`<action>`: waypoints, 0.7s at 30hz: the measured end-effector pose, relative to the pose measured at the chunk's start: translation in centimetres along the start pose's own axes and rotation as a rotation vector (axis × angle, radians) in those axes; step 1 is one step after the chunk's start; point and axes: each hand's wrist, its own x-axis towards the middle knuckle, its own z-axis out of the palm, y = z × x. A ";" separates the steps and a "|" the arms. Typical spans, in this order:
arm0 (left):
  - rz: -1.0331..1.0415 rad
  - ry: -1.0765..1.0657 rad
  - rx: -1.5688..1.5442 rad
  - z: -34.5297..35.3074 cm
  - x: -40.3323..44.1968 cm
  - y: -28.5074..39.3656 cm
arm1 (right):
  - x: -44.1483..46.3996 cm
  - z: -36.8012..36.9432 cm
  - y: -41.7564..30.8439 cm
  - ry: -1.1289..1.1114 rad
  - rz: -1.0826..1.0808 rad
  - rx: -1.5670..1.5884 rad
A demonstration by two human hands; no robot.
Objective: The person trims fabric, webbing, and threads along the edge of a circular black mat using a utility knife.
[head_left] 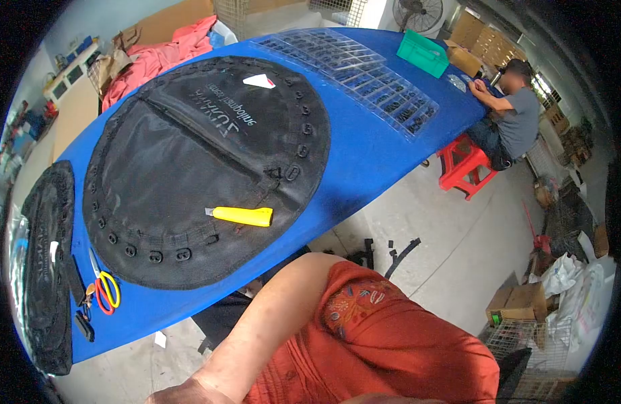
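Observation:
My right forearm crosses the bottom of the view, bent at the elbow below a red sleeve. Only the wrist end of my right hand shows at the lower edge; its fingers are cut off from view. My left hand is out of view. On the blue table lies a large round black fabric piece with pale lettering, a seam across it and buckle-like loops around its rim. A yellow utility knife rests on it, blade out, beside a small white scrap farther back.
Scissors with red and yellow handles lie near the left end, beside another black fabric piece. Clear compartment trays and a green bin stand farther back. A person sits on a red stool at right.

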 end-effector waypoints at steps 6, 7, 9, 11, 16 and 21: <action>0.004 -0.032 -0.001 -0.5 1.2 0.6 | 0.2 -1.0 -0.3 -0.035 -0.026 0.181; 0.003 -0.037 -0.003 -0.5 1.4 0.6 | 0.4 -1.2 -0.6 -0.036 -0.027 0.184; 0.005 -0.048 -0.009 -0.6 1.8 0.7 | 0.7 -1.4 -1.0 -0.013 -0.031 0.175; 0.009 -0.057 -0.018 -0.7 2.2 0.7 | 0.9 -1.5 -1.4 0.010 -0.033 0.170; 0.014 -0.078 -0.035 -1.0 3.0 0.9 | 1.5 -1.7 -2.1 0.071 -0.041 0.152; 0.006 -0.108 -0.044 -1.2 3.9 1.2 | 2.2 -3.4 -3.2 -0.202 0.033 -0.052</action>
